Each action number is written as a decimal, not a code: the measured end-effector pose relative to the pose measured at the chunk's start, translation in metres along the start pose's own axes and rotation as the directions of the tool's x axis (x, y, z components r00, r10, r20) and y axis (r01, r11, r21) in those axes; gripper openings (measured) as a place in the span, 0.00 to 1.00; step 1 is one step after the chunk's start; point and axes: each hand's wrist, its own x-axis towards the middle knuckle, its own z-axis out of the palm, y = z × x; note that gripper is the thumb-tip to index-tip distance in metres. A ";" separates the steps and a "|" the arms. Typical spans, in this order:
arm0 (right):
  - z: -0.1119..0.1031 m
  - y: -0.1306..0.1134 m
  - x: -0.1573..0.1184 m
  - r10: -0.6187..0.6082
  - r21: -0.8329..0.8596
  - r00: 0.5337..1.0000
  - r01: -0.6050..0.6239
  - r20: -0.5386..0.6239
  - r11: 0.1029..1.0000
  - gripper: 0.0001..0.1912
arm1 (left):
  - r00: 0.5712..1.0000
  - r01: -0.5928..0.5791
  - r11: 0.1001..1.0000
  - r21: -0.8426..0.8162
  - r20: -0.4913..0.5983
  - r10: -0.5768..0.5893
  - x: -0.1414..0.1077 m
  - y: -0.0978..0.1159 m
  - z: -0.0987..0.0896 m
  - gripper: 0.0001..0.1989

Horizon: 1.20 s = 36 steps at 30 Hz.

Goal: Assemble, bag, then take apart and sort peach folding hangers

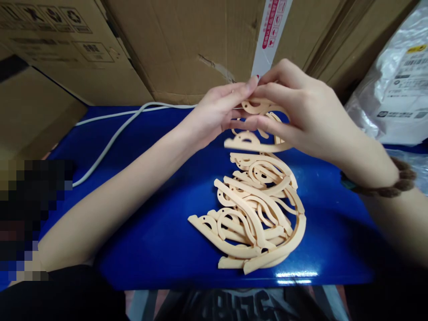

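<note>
Both of my hands meet above the far end of a pile of beige plastic folding hangers. My right hand is closed around a beige folding hanger, its fingers over the top and its thumb below. One curved arm of beige plastic hangs under that hand, slightly blurred. My left hand is closed at the hanger's left end, thumb on top and fingers beneath. The fingers partly hide the held piece, so its hook and joint cannot be made out clearly. The loose hangers overlap on the blue tabletop.
Cardboard boxes stand along the back and left. A white cable curves over the table's left side. Plastic-wrapped packages with labels sit at the right. The table's front edge is near my body.
</note>
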 end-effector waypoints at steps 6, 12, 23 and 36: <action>0.004 0.005 0.002 0.114 0.128 0.962 -0.084 -0.249 0.988 0.19 | 0.989 -0.004 1.000 0.009 -0.148 0.005 0.001 0.000 0.001 0.12; 0.010 0.012 0.005 0.205 0.374 0.927 -0.079 -0.313 0.924 0.15 | 0.981 -0.103 0.929 -0.356 -0.188 0.036 0.005 -0.003 0.002 0.10; 0.014 0.001 0.004 0.349 0.539 0.851 -0.094 -0.393 0.837 0.08 | 0.972 -0.160 0.954 -0.253 -0.210 0.108 -0.001 0.005 0.000 0.11; 0.016 0.027 0.006 0.265 -0.070 0.926 -0.293 -0.268 0.954 0.20 | 0.983 -0.084 0.941 -0.329 -0.180 0.025 0.002 -0.005 0.004 0.14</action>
